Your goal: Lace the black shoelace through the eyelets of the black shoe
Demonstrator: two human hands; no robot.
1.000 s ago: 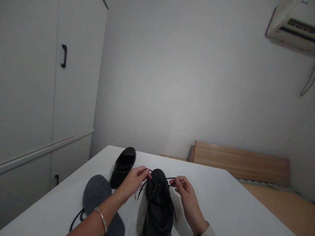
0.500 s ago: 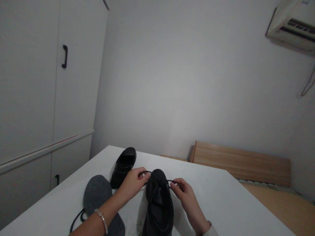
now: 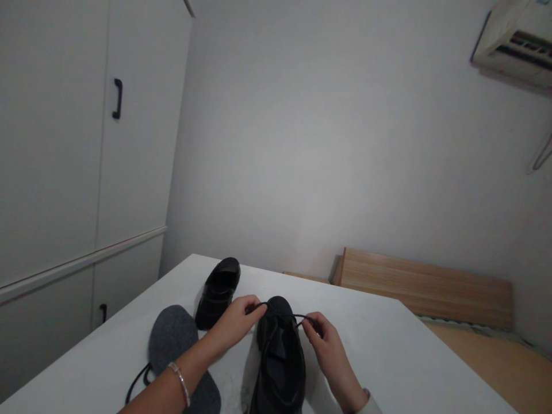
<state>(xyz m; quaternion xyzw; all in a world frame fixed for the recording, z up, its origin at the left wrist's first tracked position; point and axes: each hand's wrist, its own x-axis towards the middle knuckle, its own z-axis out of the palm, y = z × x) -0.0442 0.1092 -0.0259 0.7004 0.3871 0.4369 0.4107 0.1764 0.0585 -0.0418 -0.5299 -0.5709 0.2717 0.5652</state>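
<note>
A black shoe (image 3: 282,368) stands on the white table with its toe pointing away from me. Black shoelace (image 3: 297,315) runs out from its upper to both sides. On the left of the shoe, my left hand (image 3: 241,316) pinches one part of the lace close to the upper. My right hand (image 3: 325,339) grips the other part between thumb and fingers, just right of the shoe. A second black shoe (image 3: 219,292) lies beyond my left forearm. Grey insoles (image 3: 172,336) rest under that forearm, partly hidden by it, with a loose black lace (image 3: 137,382) alongside.
The white table (image 3: 379,351) reaches toward the wall. A white cupboard (image 3: 52,144) with dark handles stands at the left. Behind the table on the right are a wooden headboard (image 3: 422,284) and a bed (image 3: 487,356). An air conditioner (image 3: 517,49) hangs high at the right.
My left hand has moved slightly right, nearer the shoe's upper. My right hand still holds its lace end, almost unmoved. The view has shifted slightly.
</note>
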